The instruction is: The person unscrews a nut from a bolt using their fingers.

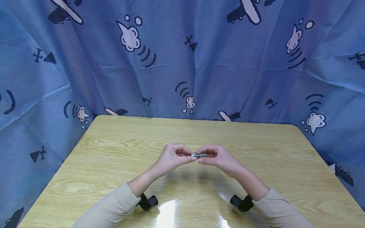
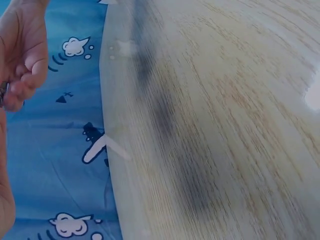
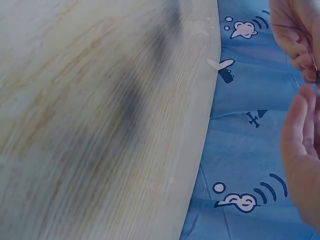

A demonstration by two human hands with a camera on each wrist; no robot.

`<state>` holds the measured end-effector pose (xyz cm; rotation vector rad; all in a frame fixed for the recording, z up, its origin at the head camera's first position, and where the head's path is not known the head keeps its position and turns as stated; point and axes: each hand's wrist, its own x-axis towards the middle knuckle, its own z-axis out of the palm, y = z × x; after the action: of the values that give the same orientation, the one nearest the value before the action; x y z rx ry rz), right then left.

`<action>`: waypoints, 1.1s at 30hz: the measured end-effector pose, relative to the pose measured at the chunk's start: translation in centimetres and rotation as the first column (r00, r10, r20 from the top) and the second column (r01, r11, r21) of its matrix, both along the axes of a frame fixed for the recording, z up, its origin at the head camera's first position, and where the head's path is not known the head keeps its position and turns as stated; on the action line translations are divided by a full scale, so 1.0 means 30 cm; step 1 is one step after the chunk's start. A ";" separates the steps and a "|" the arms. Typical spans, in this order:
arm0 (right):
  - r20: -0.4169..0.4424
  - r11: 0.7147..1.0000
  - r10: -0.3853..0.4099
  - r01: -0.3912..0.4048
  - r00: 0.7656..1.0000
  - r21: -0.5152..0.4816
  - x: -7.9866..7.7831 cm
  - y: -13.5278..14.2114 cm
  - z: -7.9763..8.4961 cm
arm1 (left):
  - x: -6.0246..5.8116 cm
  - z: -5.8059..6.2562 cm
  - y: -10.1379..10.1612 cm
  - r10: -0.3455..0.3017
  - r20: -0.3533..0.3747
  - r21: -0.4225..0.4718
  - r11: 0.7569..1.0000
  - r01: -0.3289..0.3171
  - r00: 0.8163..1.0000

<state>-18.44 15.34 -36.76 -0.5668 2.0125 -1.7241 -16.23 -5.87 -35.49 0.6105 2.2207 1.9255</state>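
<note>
A small metal bolt point(image 1: 203, 155) lies roughly level between both hands, above the middle of the table. Along its shank sits what looks like a nut point(image 1: 201, 155). At the bolt's left end my left hand point(image 1: 174, 155) pinches it between thumb and fingers. My right hand point(image 1: 220, 158) has its thumb and fingertips around the middle of the bolt, close to the left fingertips; the threaded end points toward the right palm. The left wrist view catches only a sliver of metal by the right hand point(image 2: 27, 55). Fingers hide part of the bolt in the right wrist view.
The light wood-grain table point(image 1: 114, 152) extends around both hands, with glare spots near its front. Blue patterned curtain point(image 1: 171, 63) hangs behind it and at both sides. Black camera mounts point(image 1: 147, 202) are strapped to the wrists.
</note>
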 end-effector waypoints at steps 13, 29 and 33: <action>-0.013 0.999 -0.043 0.043 0.999 0.017 0.004 -0.002 0.010 | 0.004 0.010 0.004 -0.001 -0.012 -0.014 1.000 0.001 1.000; -0.046 0.998 -0.064 0.065 0.997 0.017 0.006 0.009 0.011 | 0.003 0.005 0.006 -0.016 -0.006 -0.008 1.000 0.016 1.000; 0.001 0.999 -0.048 0.048 0.999 0.019 0.005 0.006 0.008 | 0.002 0.003 0.008 -0.013 -0.008 -0.009 1.000 0.013 1.000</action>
<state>-18.28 15.53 -36.51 -0.5151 2.0548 -1.7305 -16.18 -5.63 -35.39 0.6311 2.2229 1.9090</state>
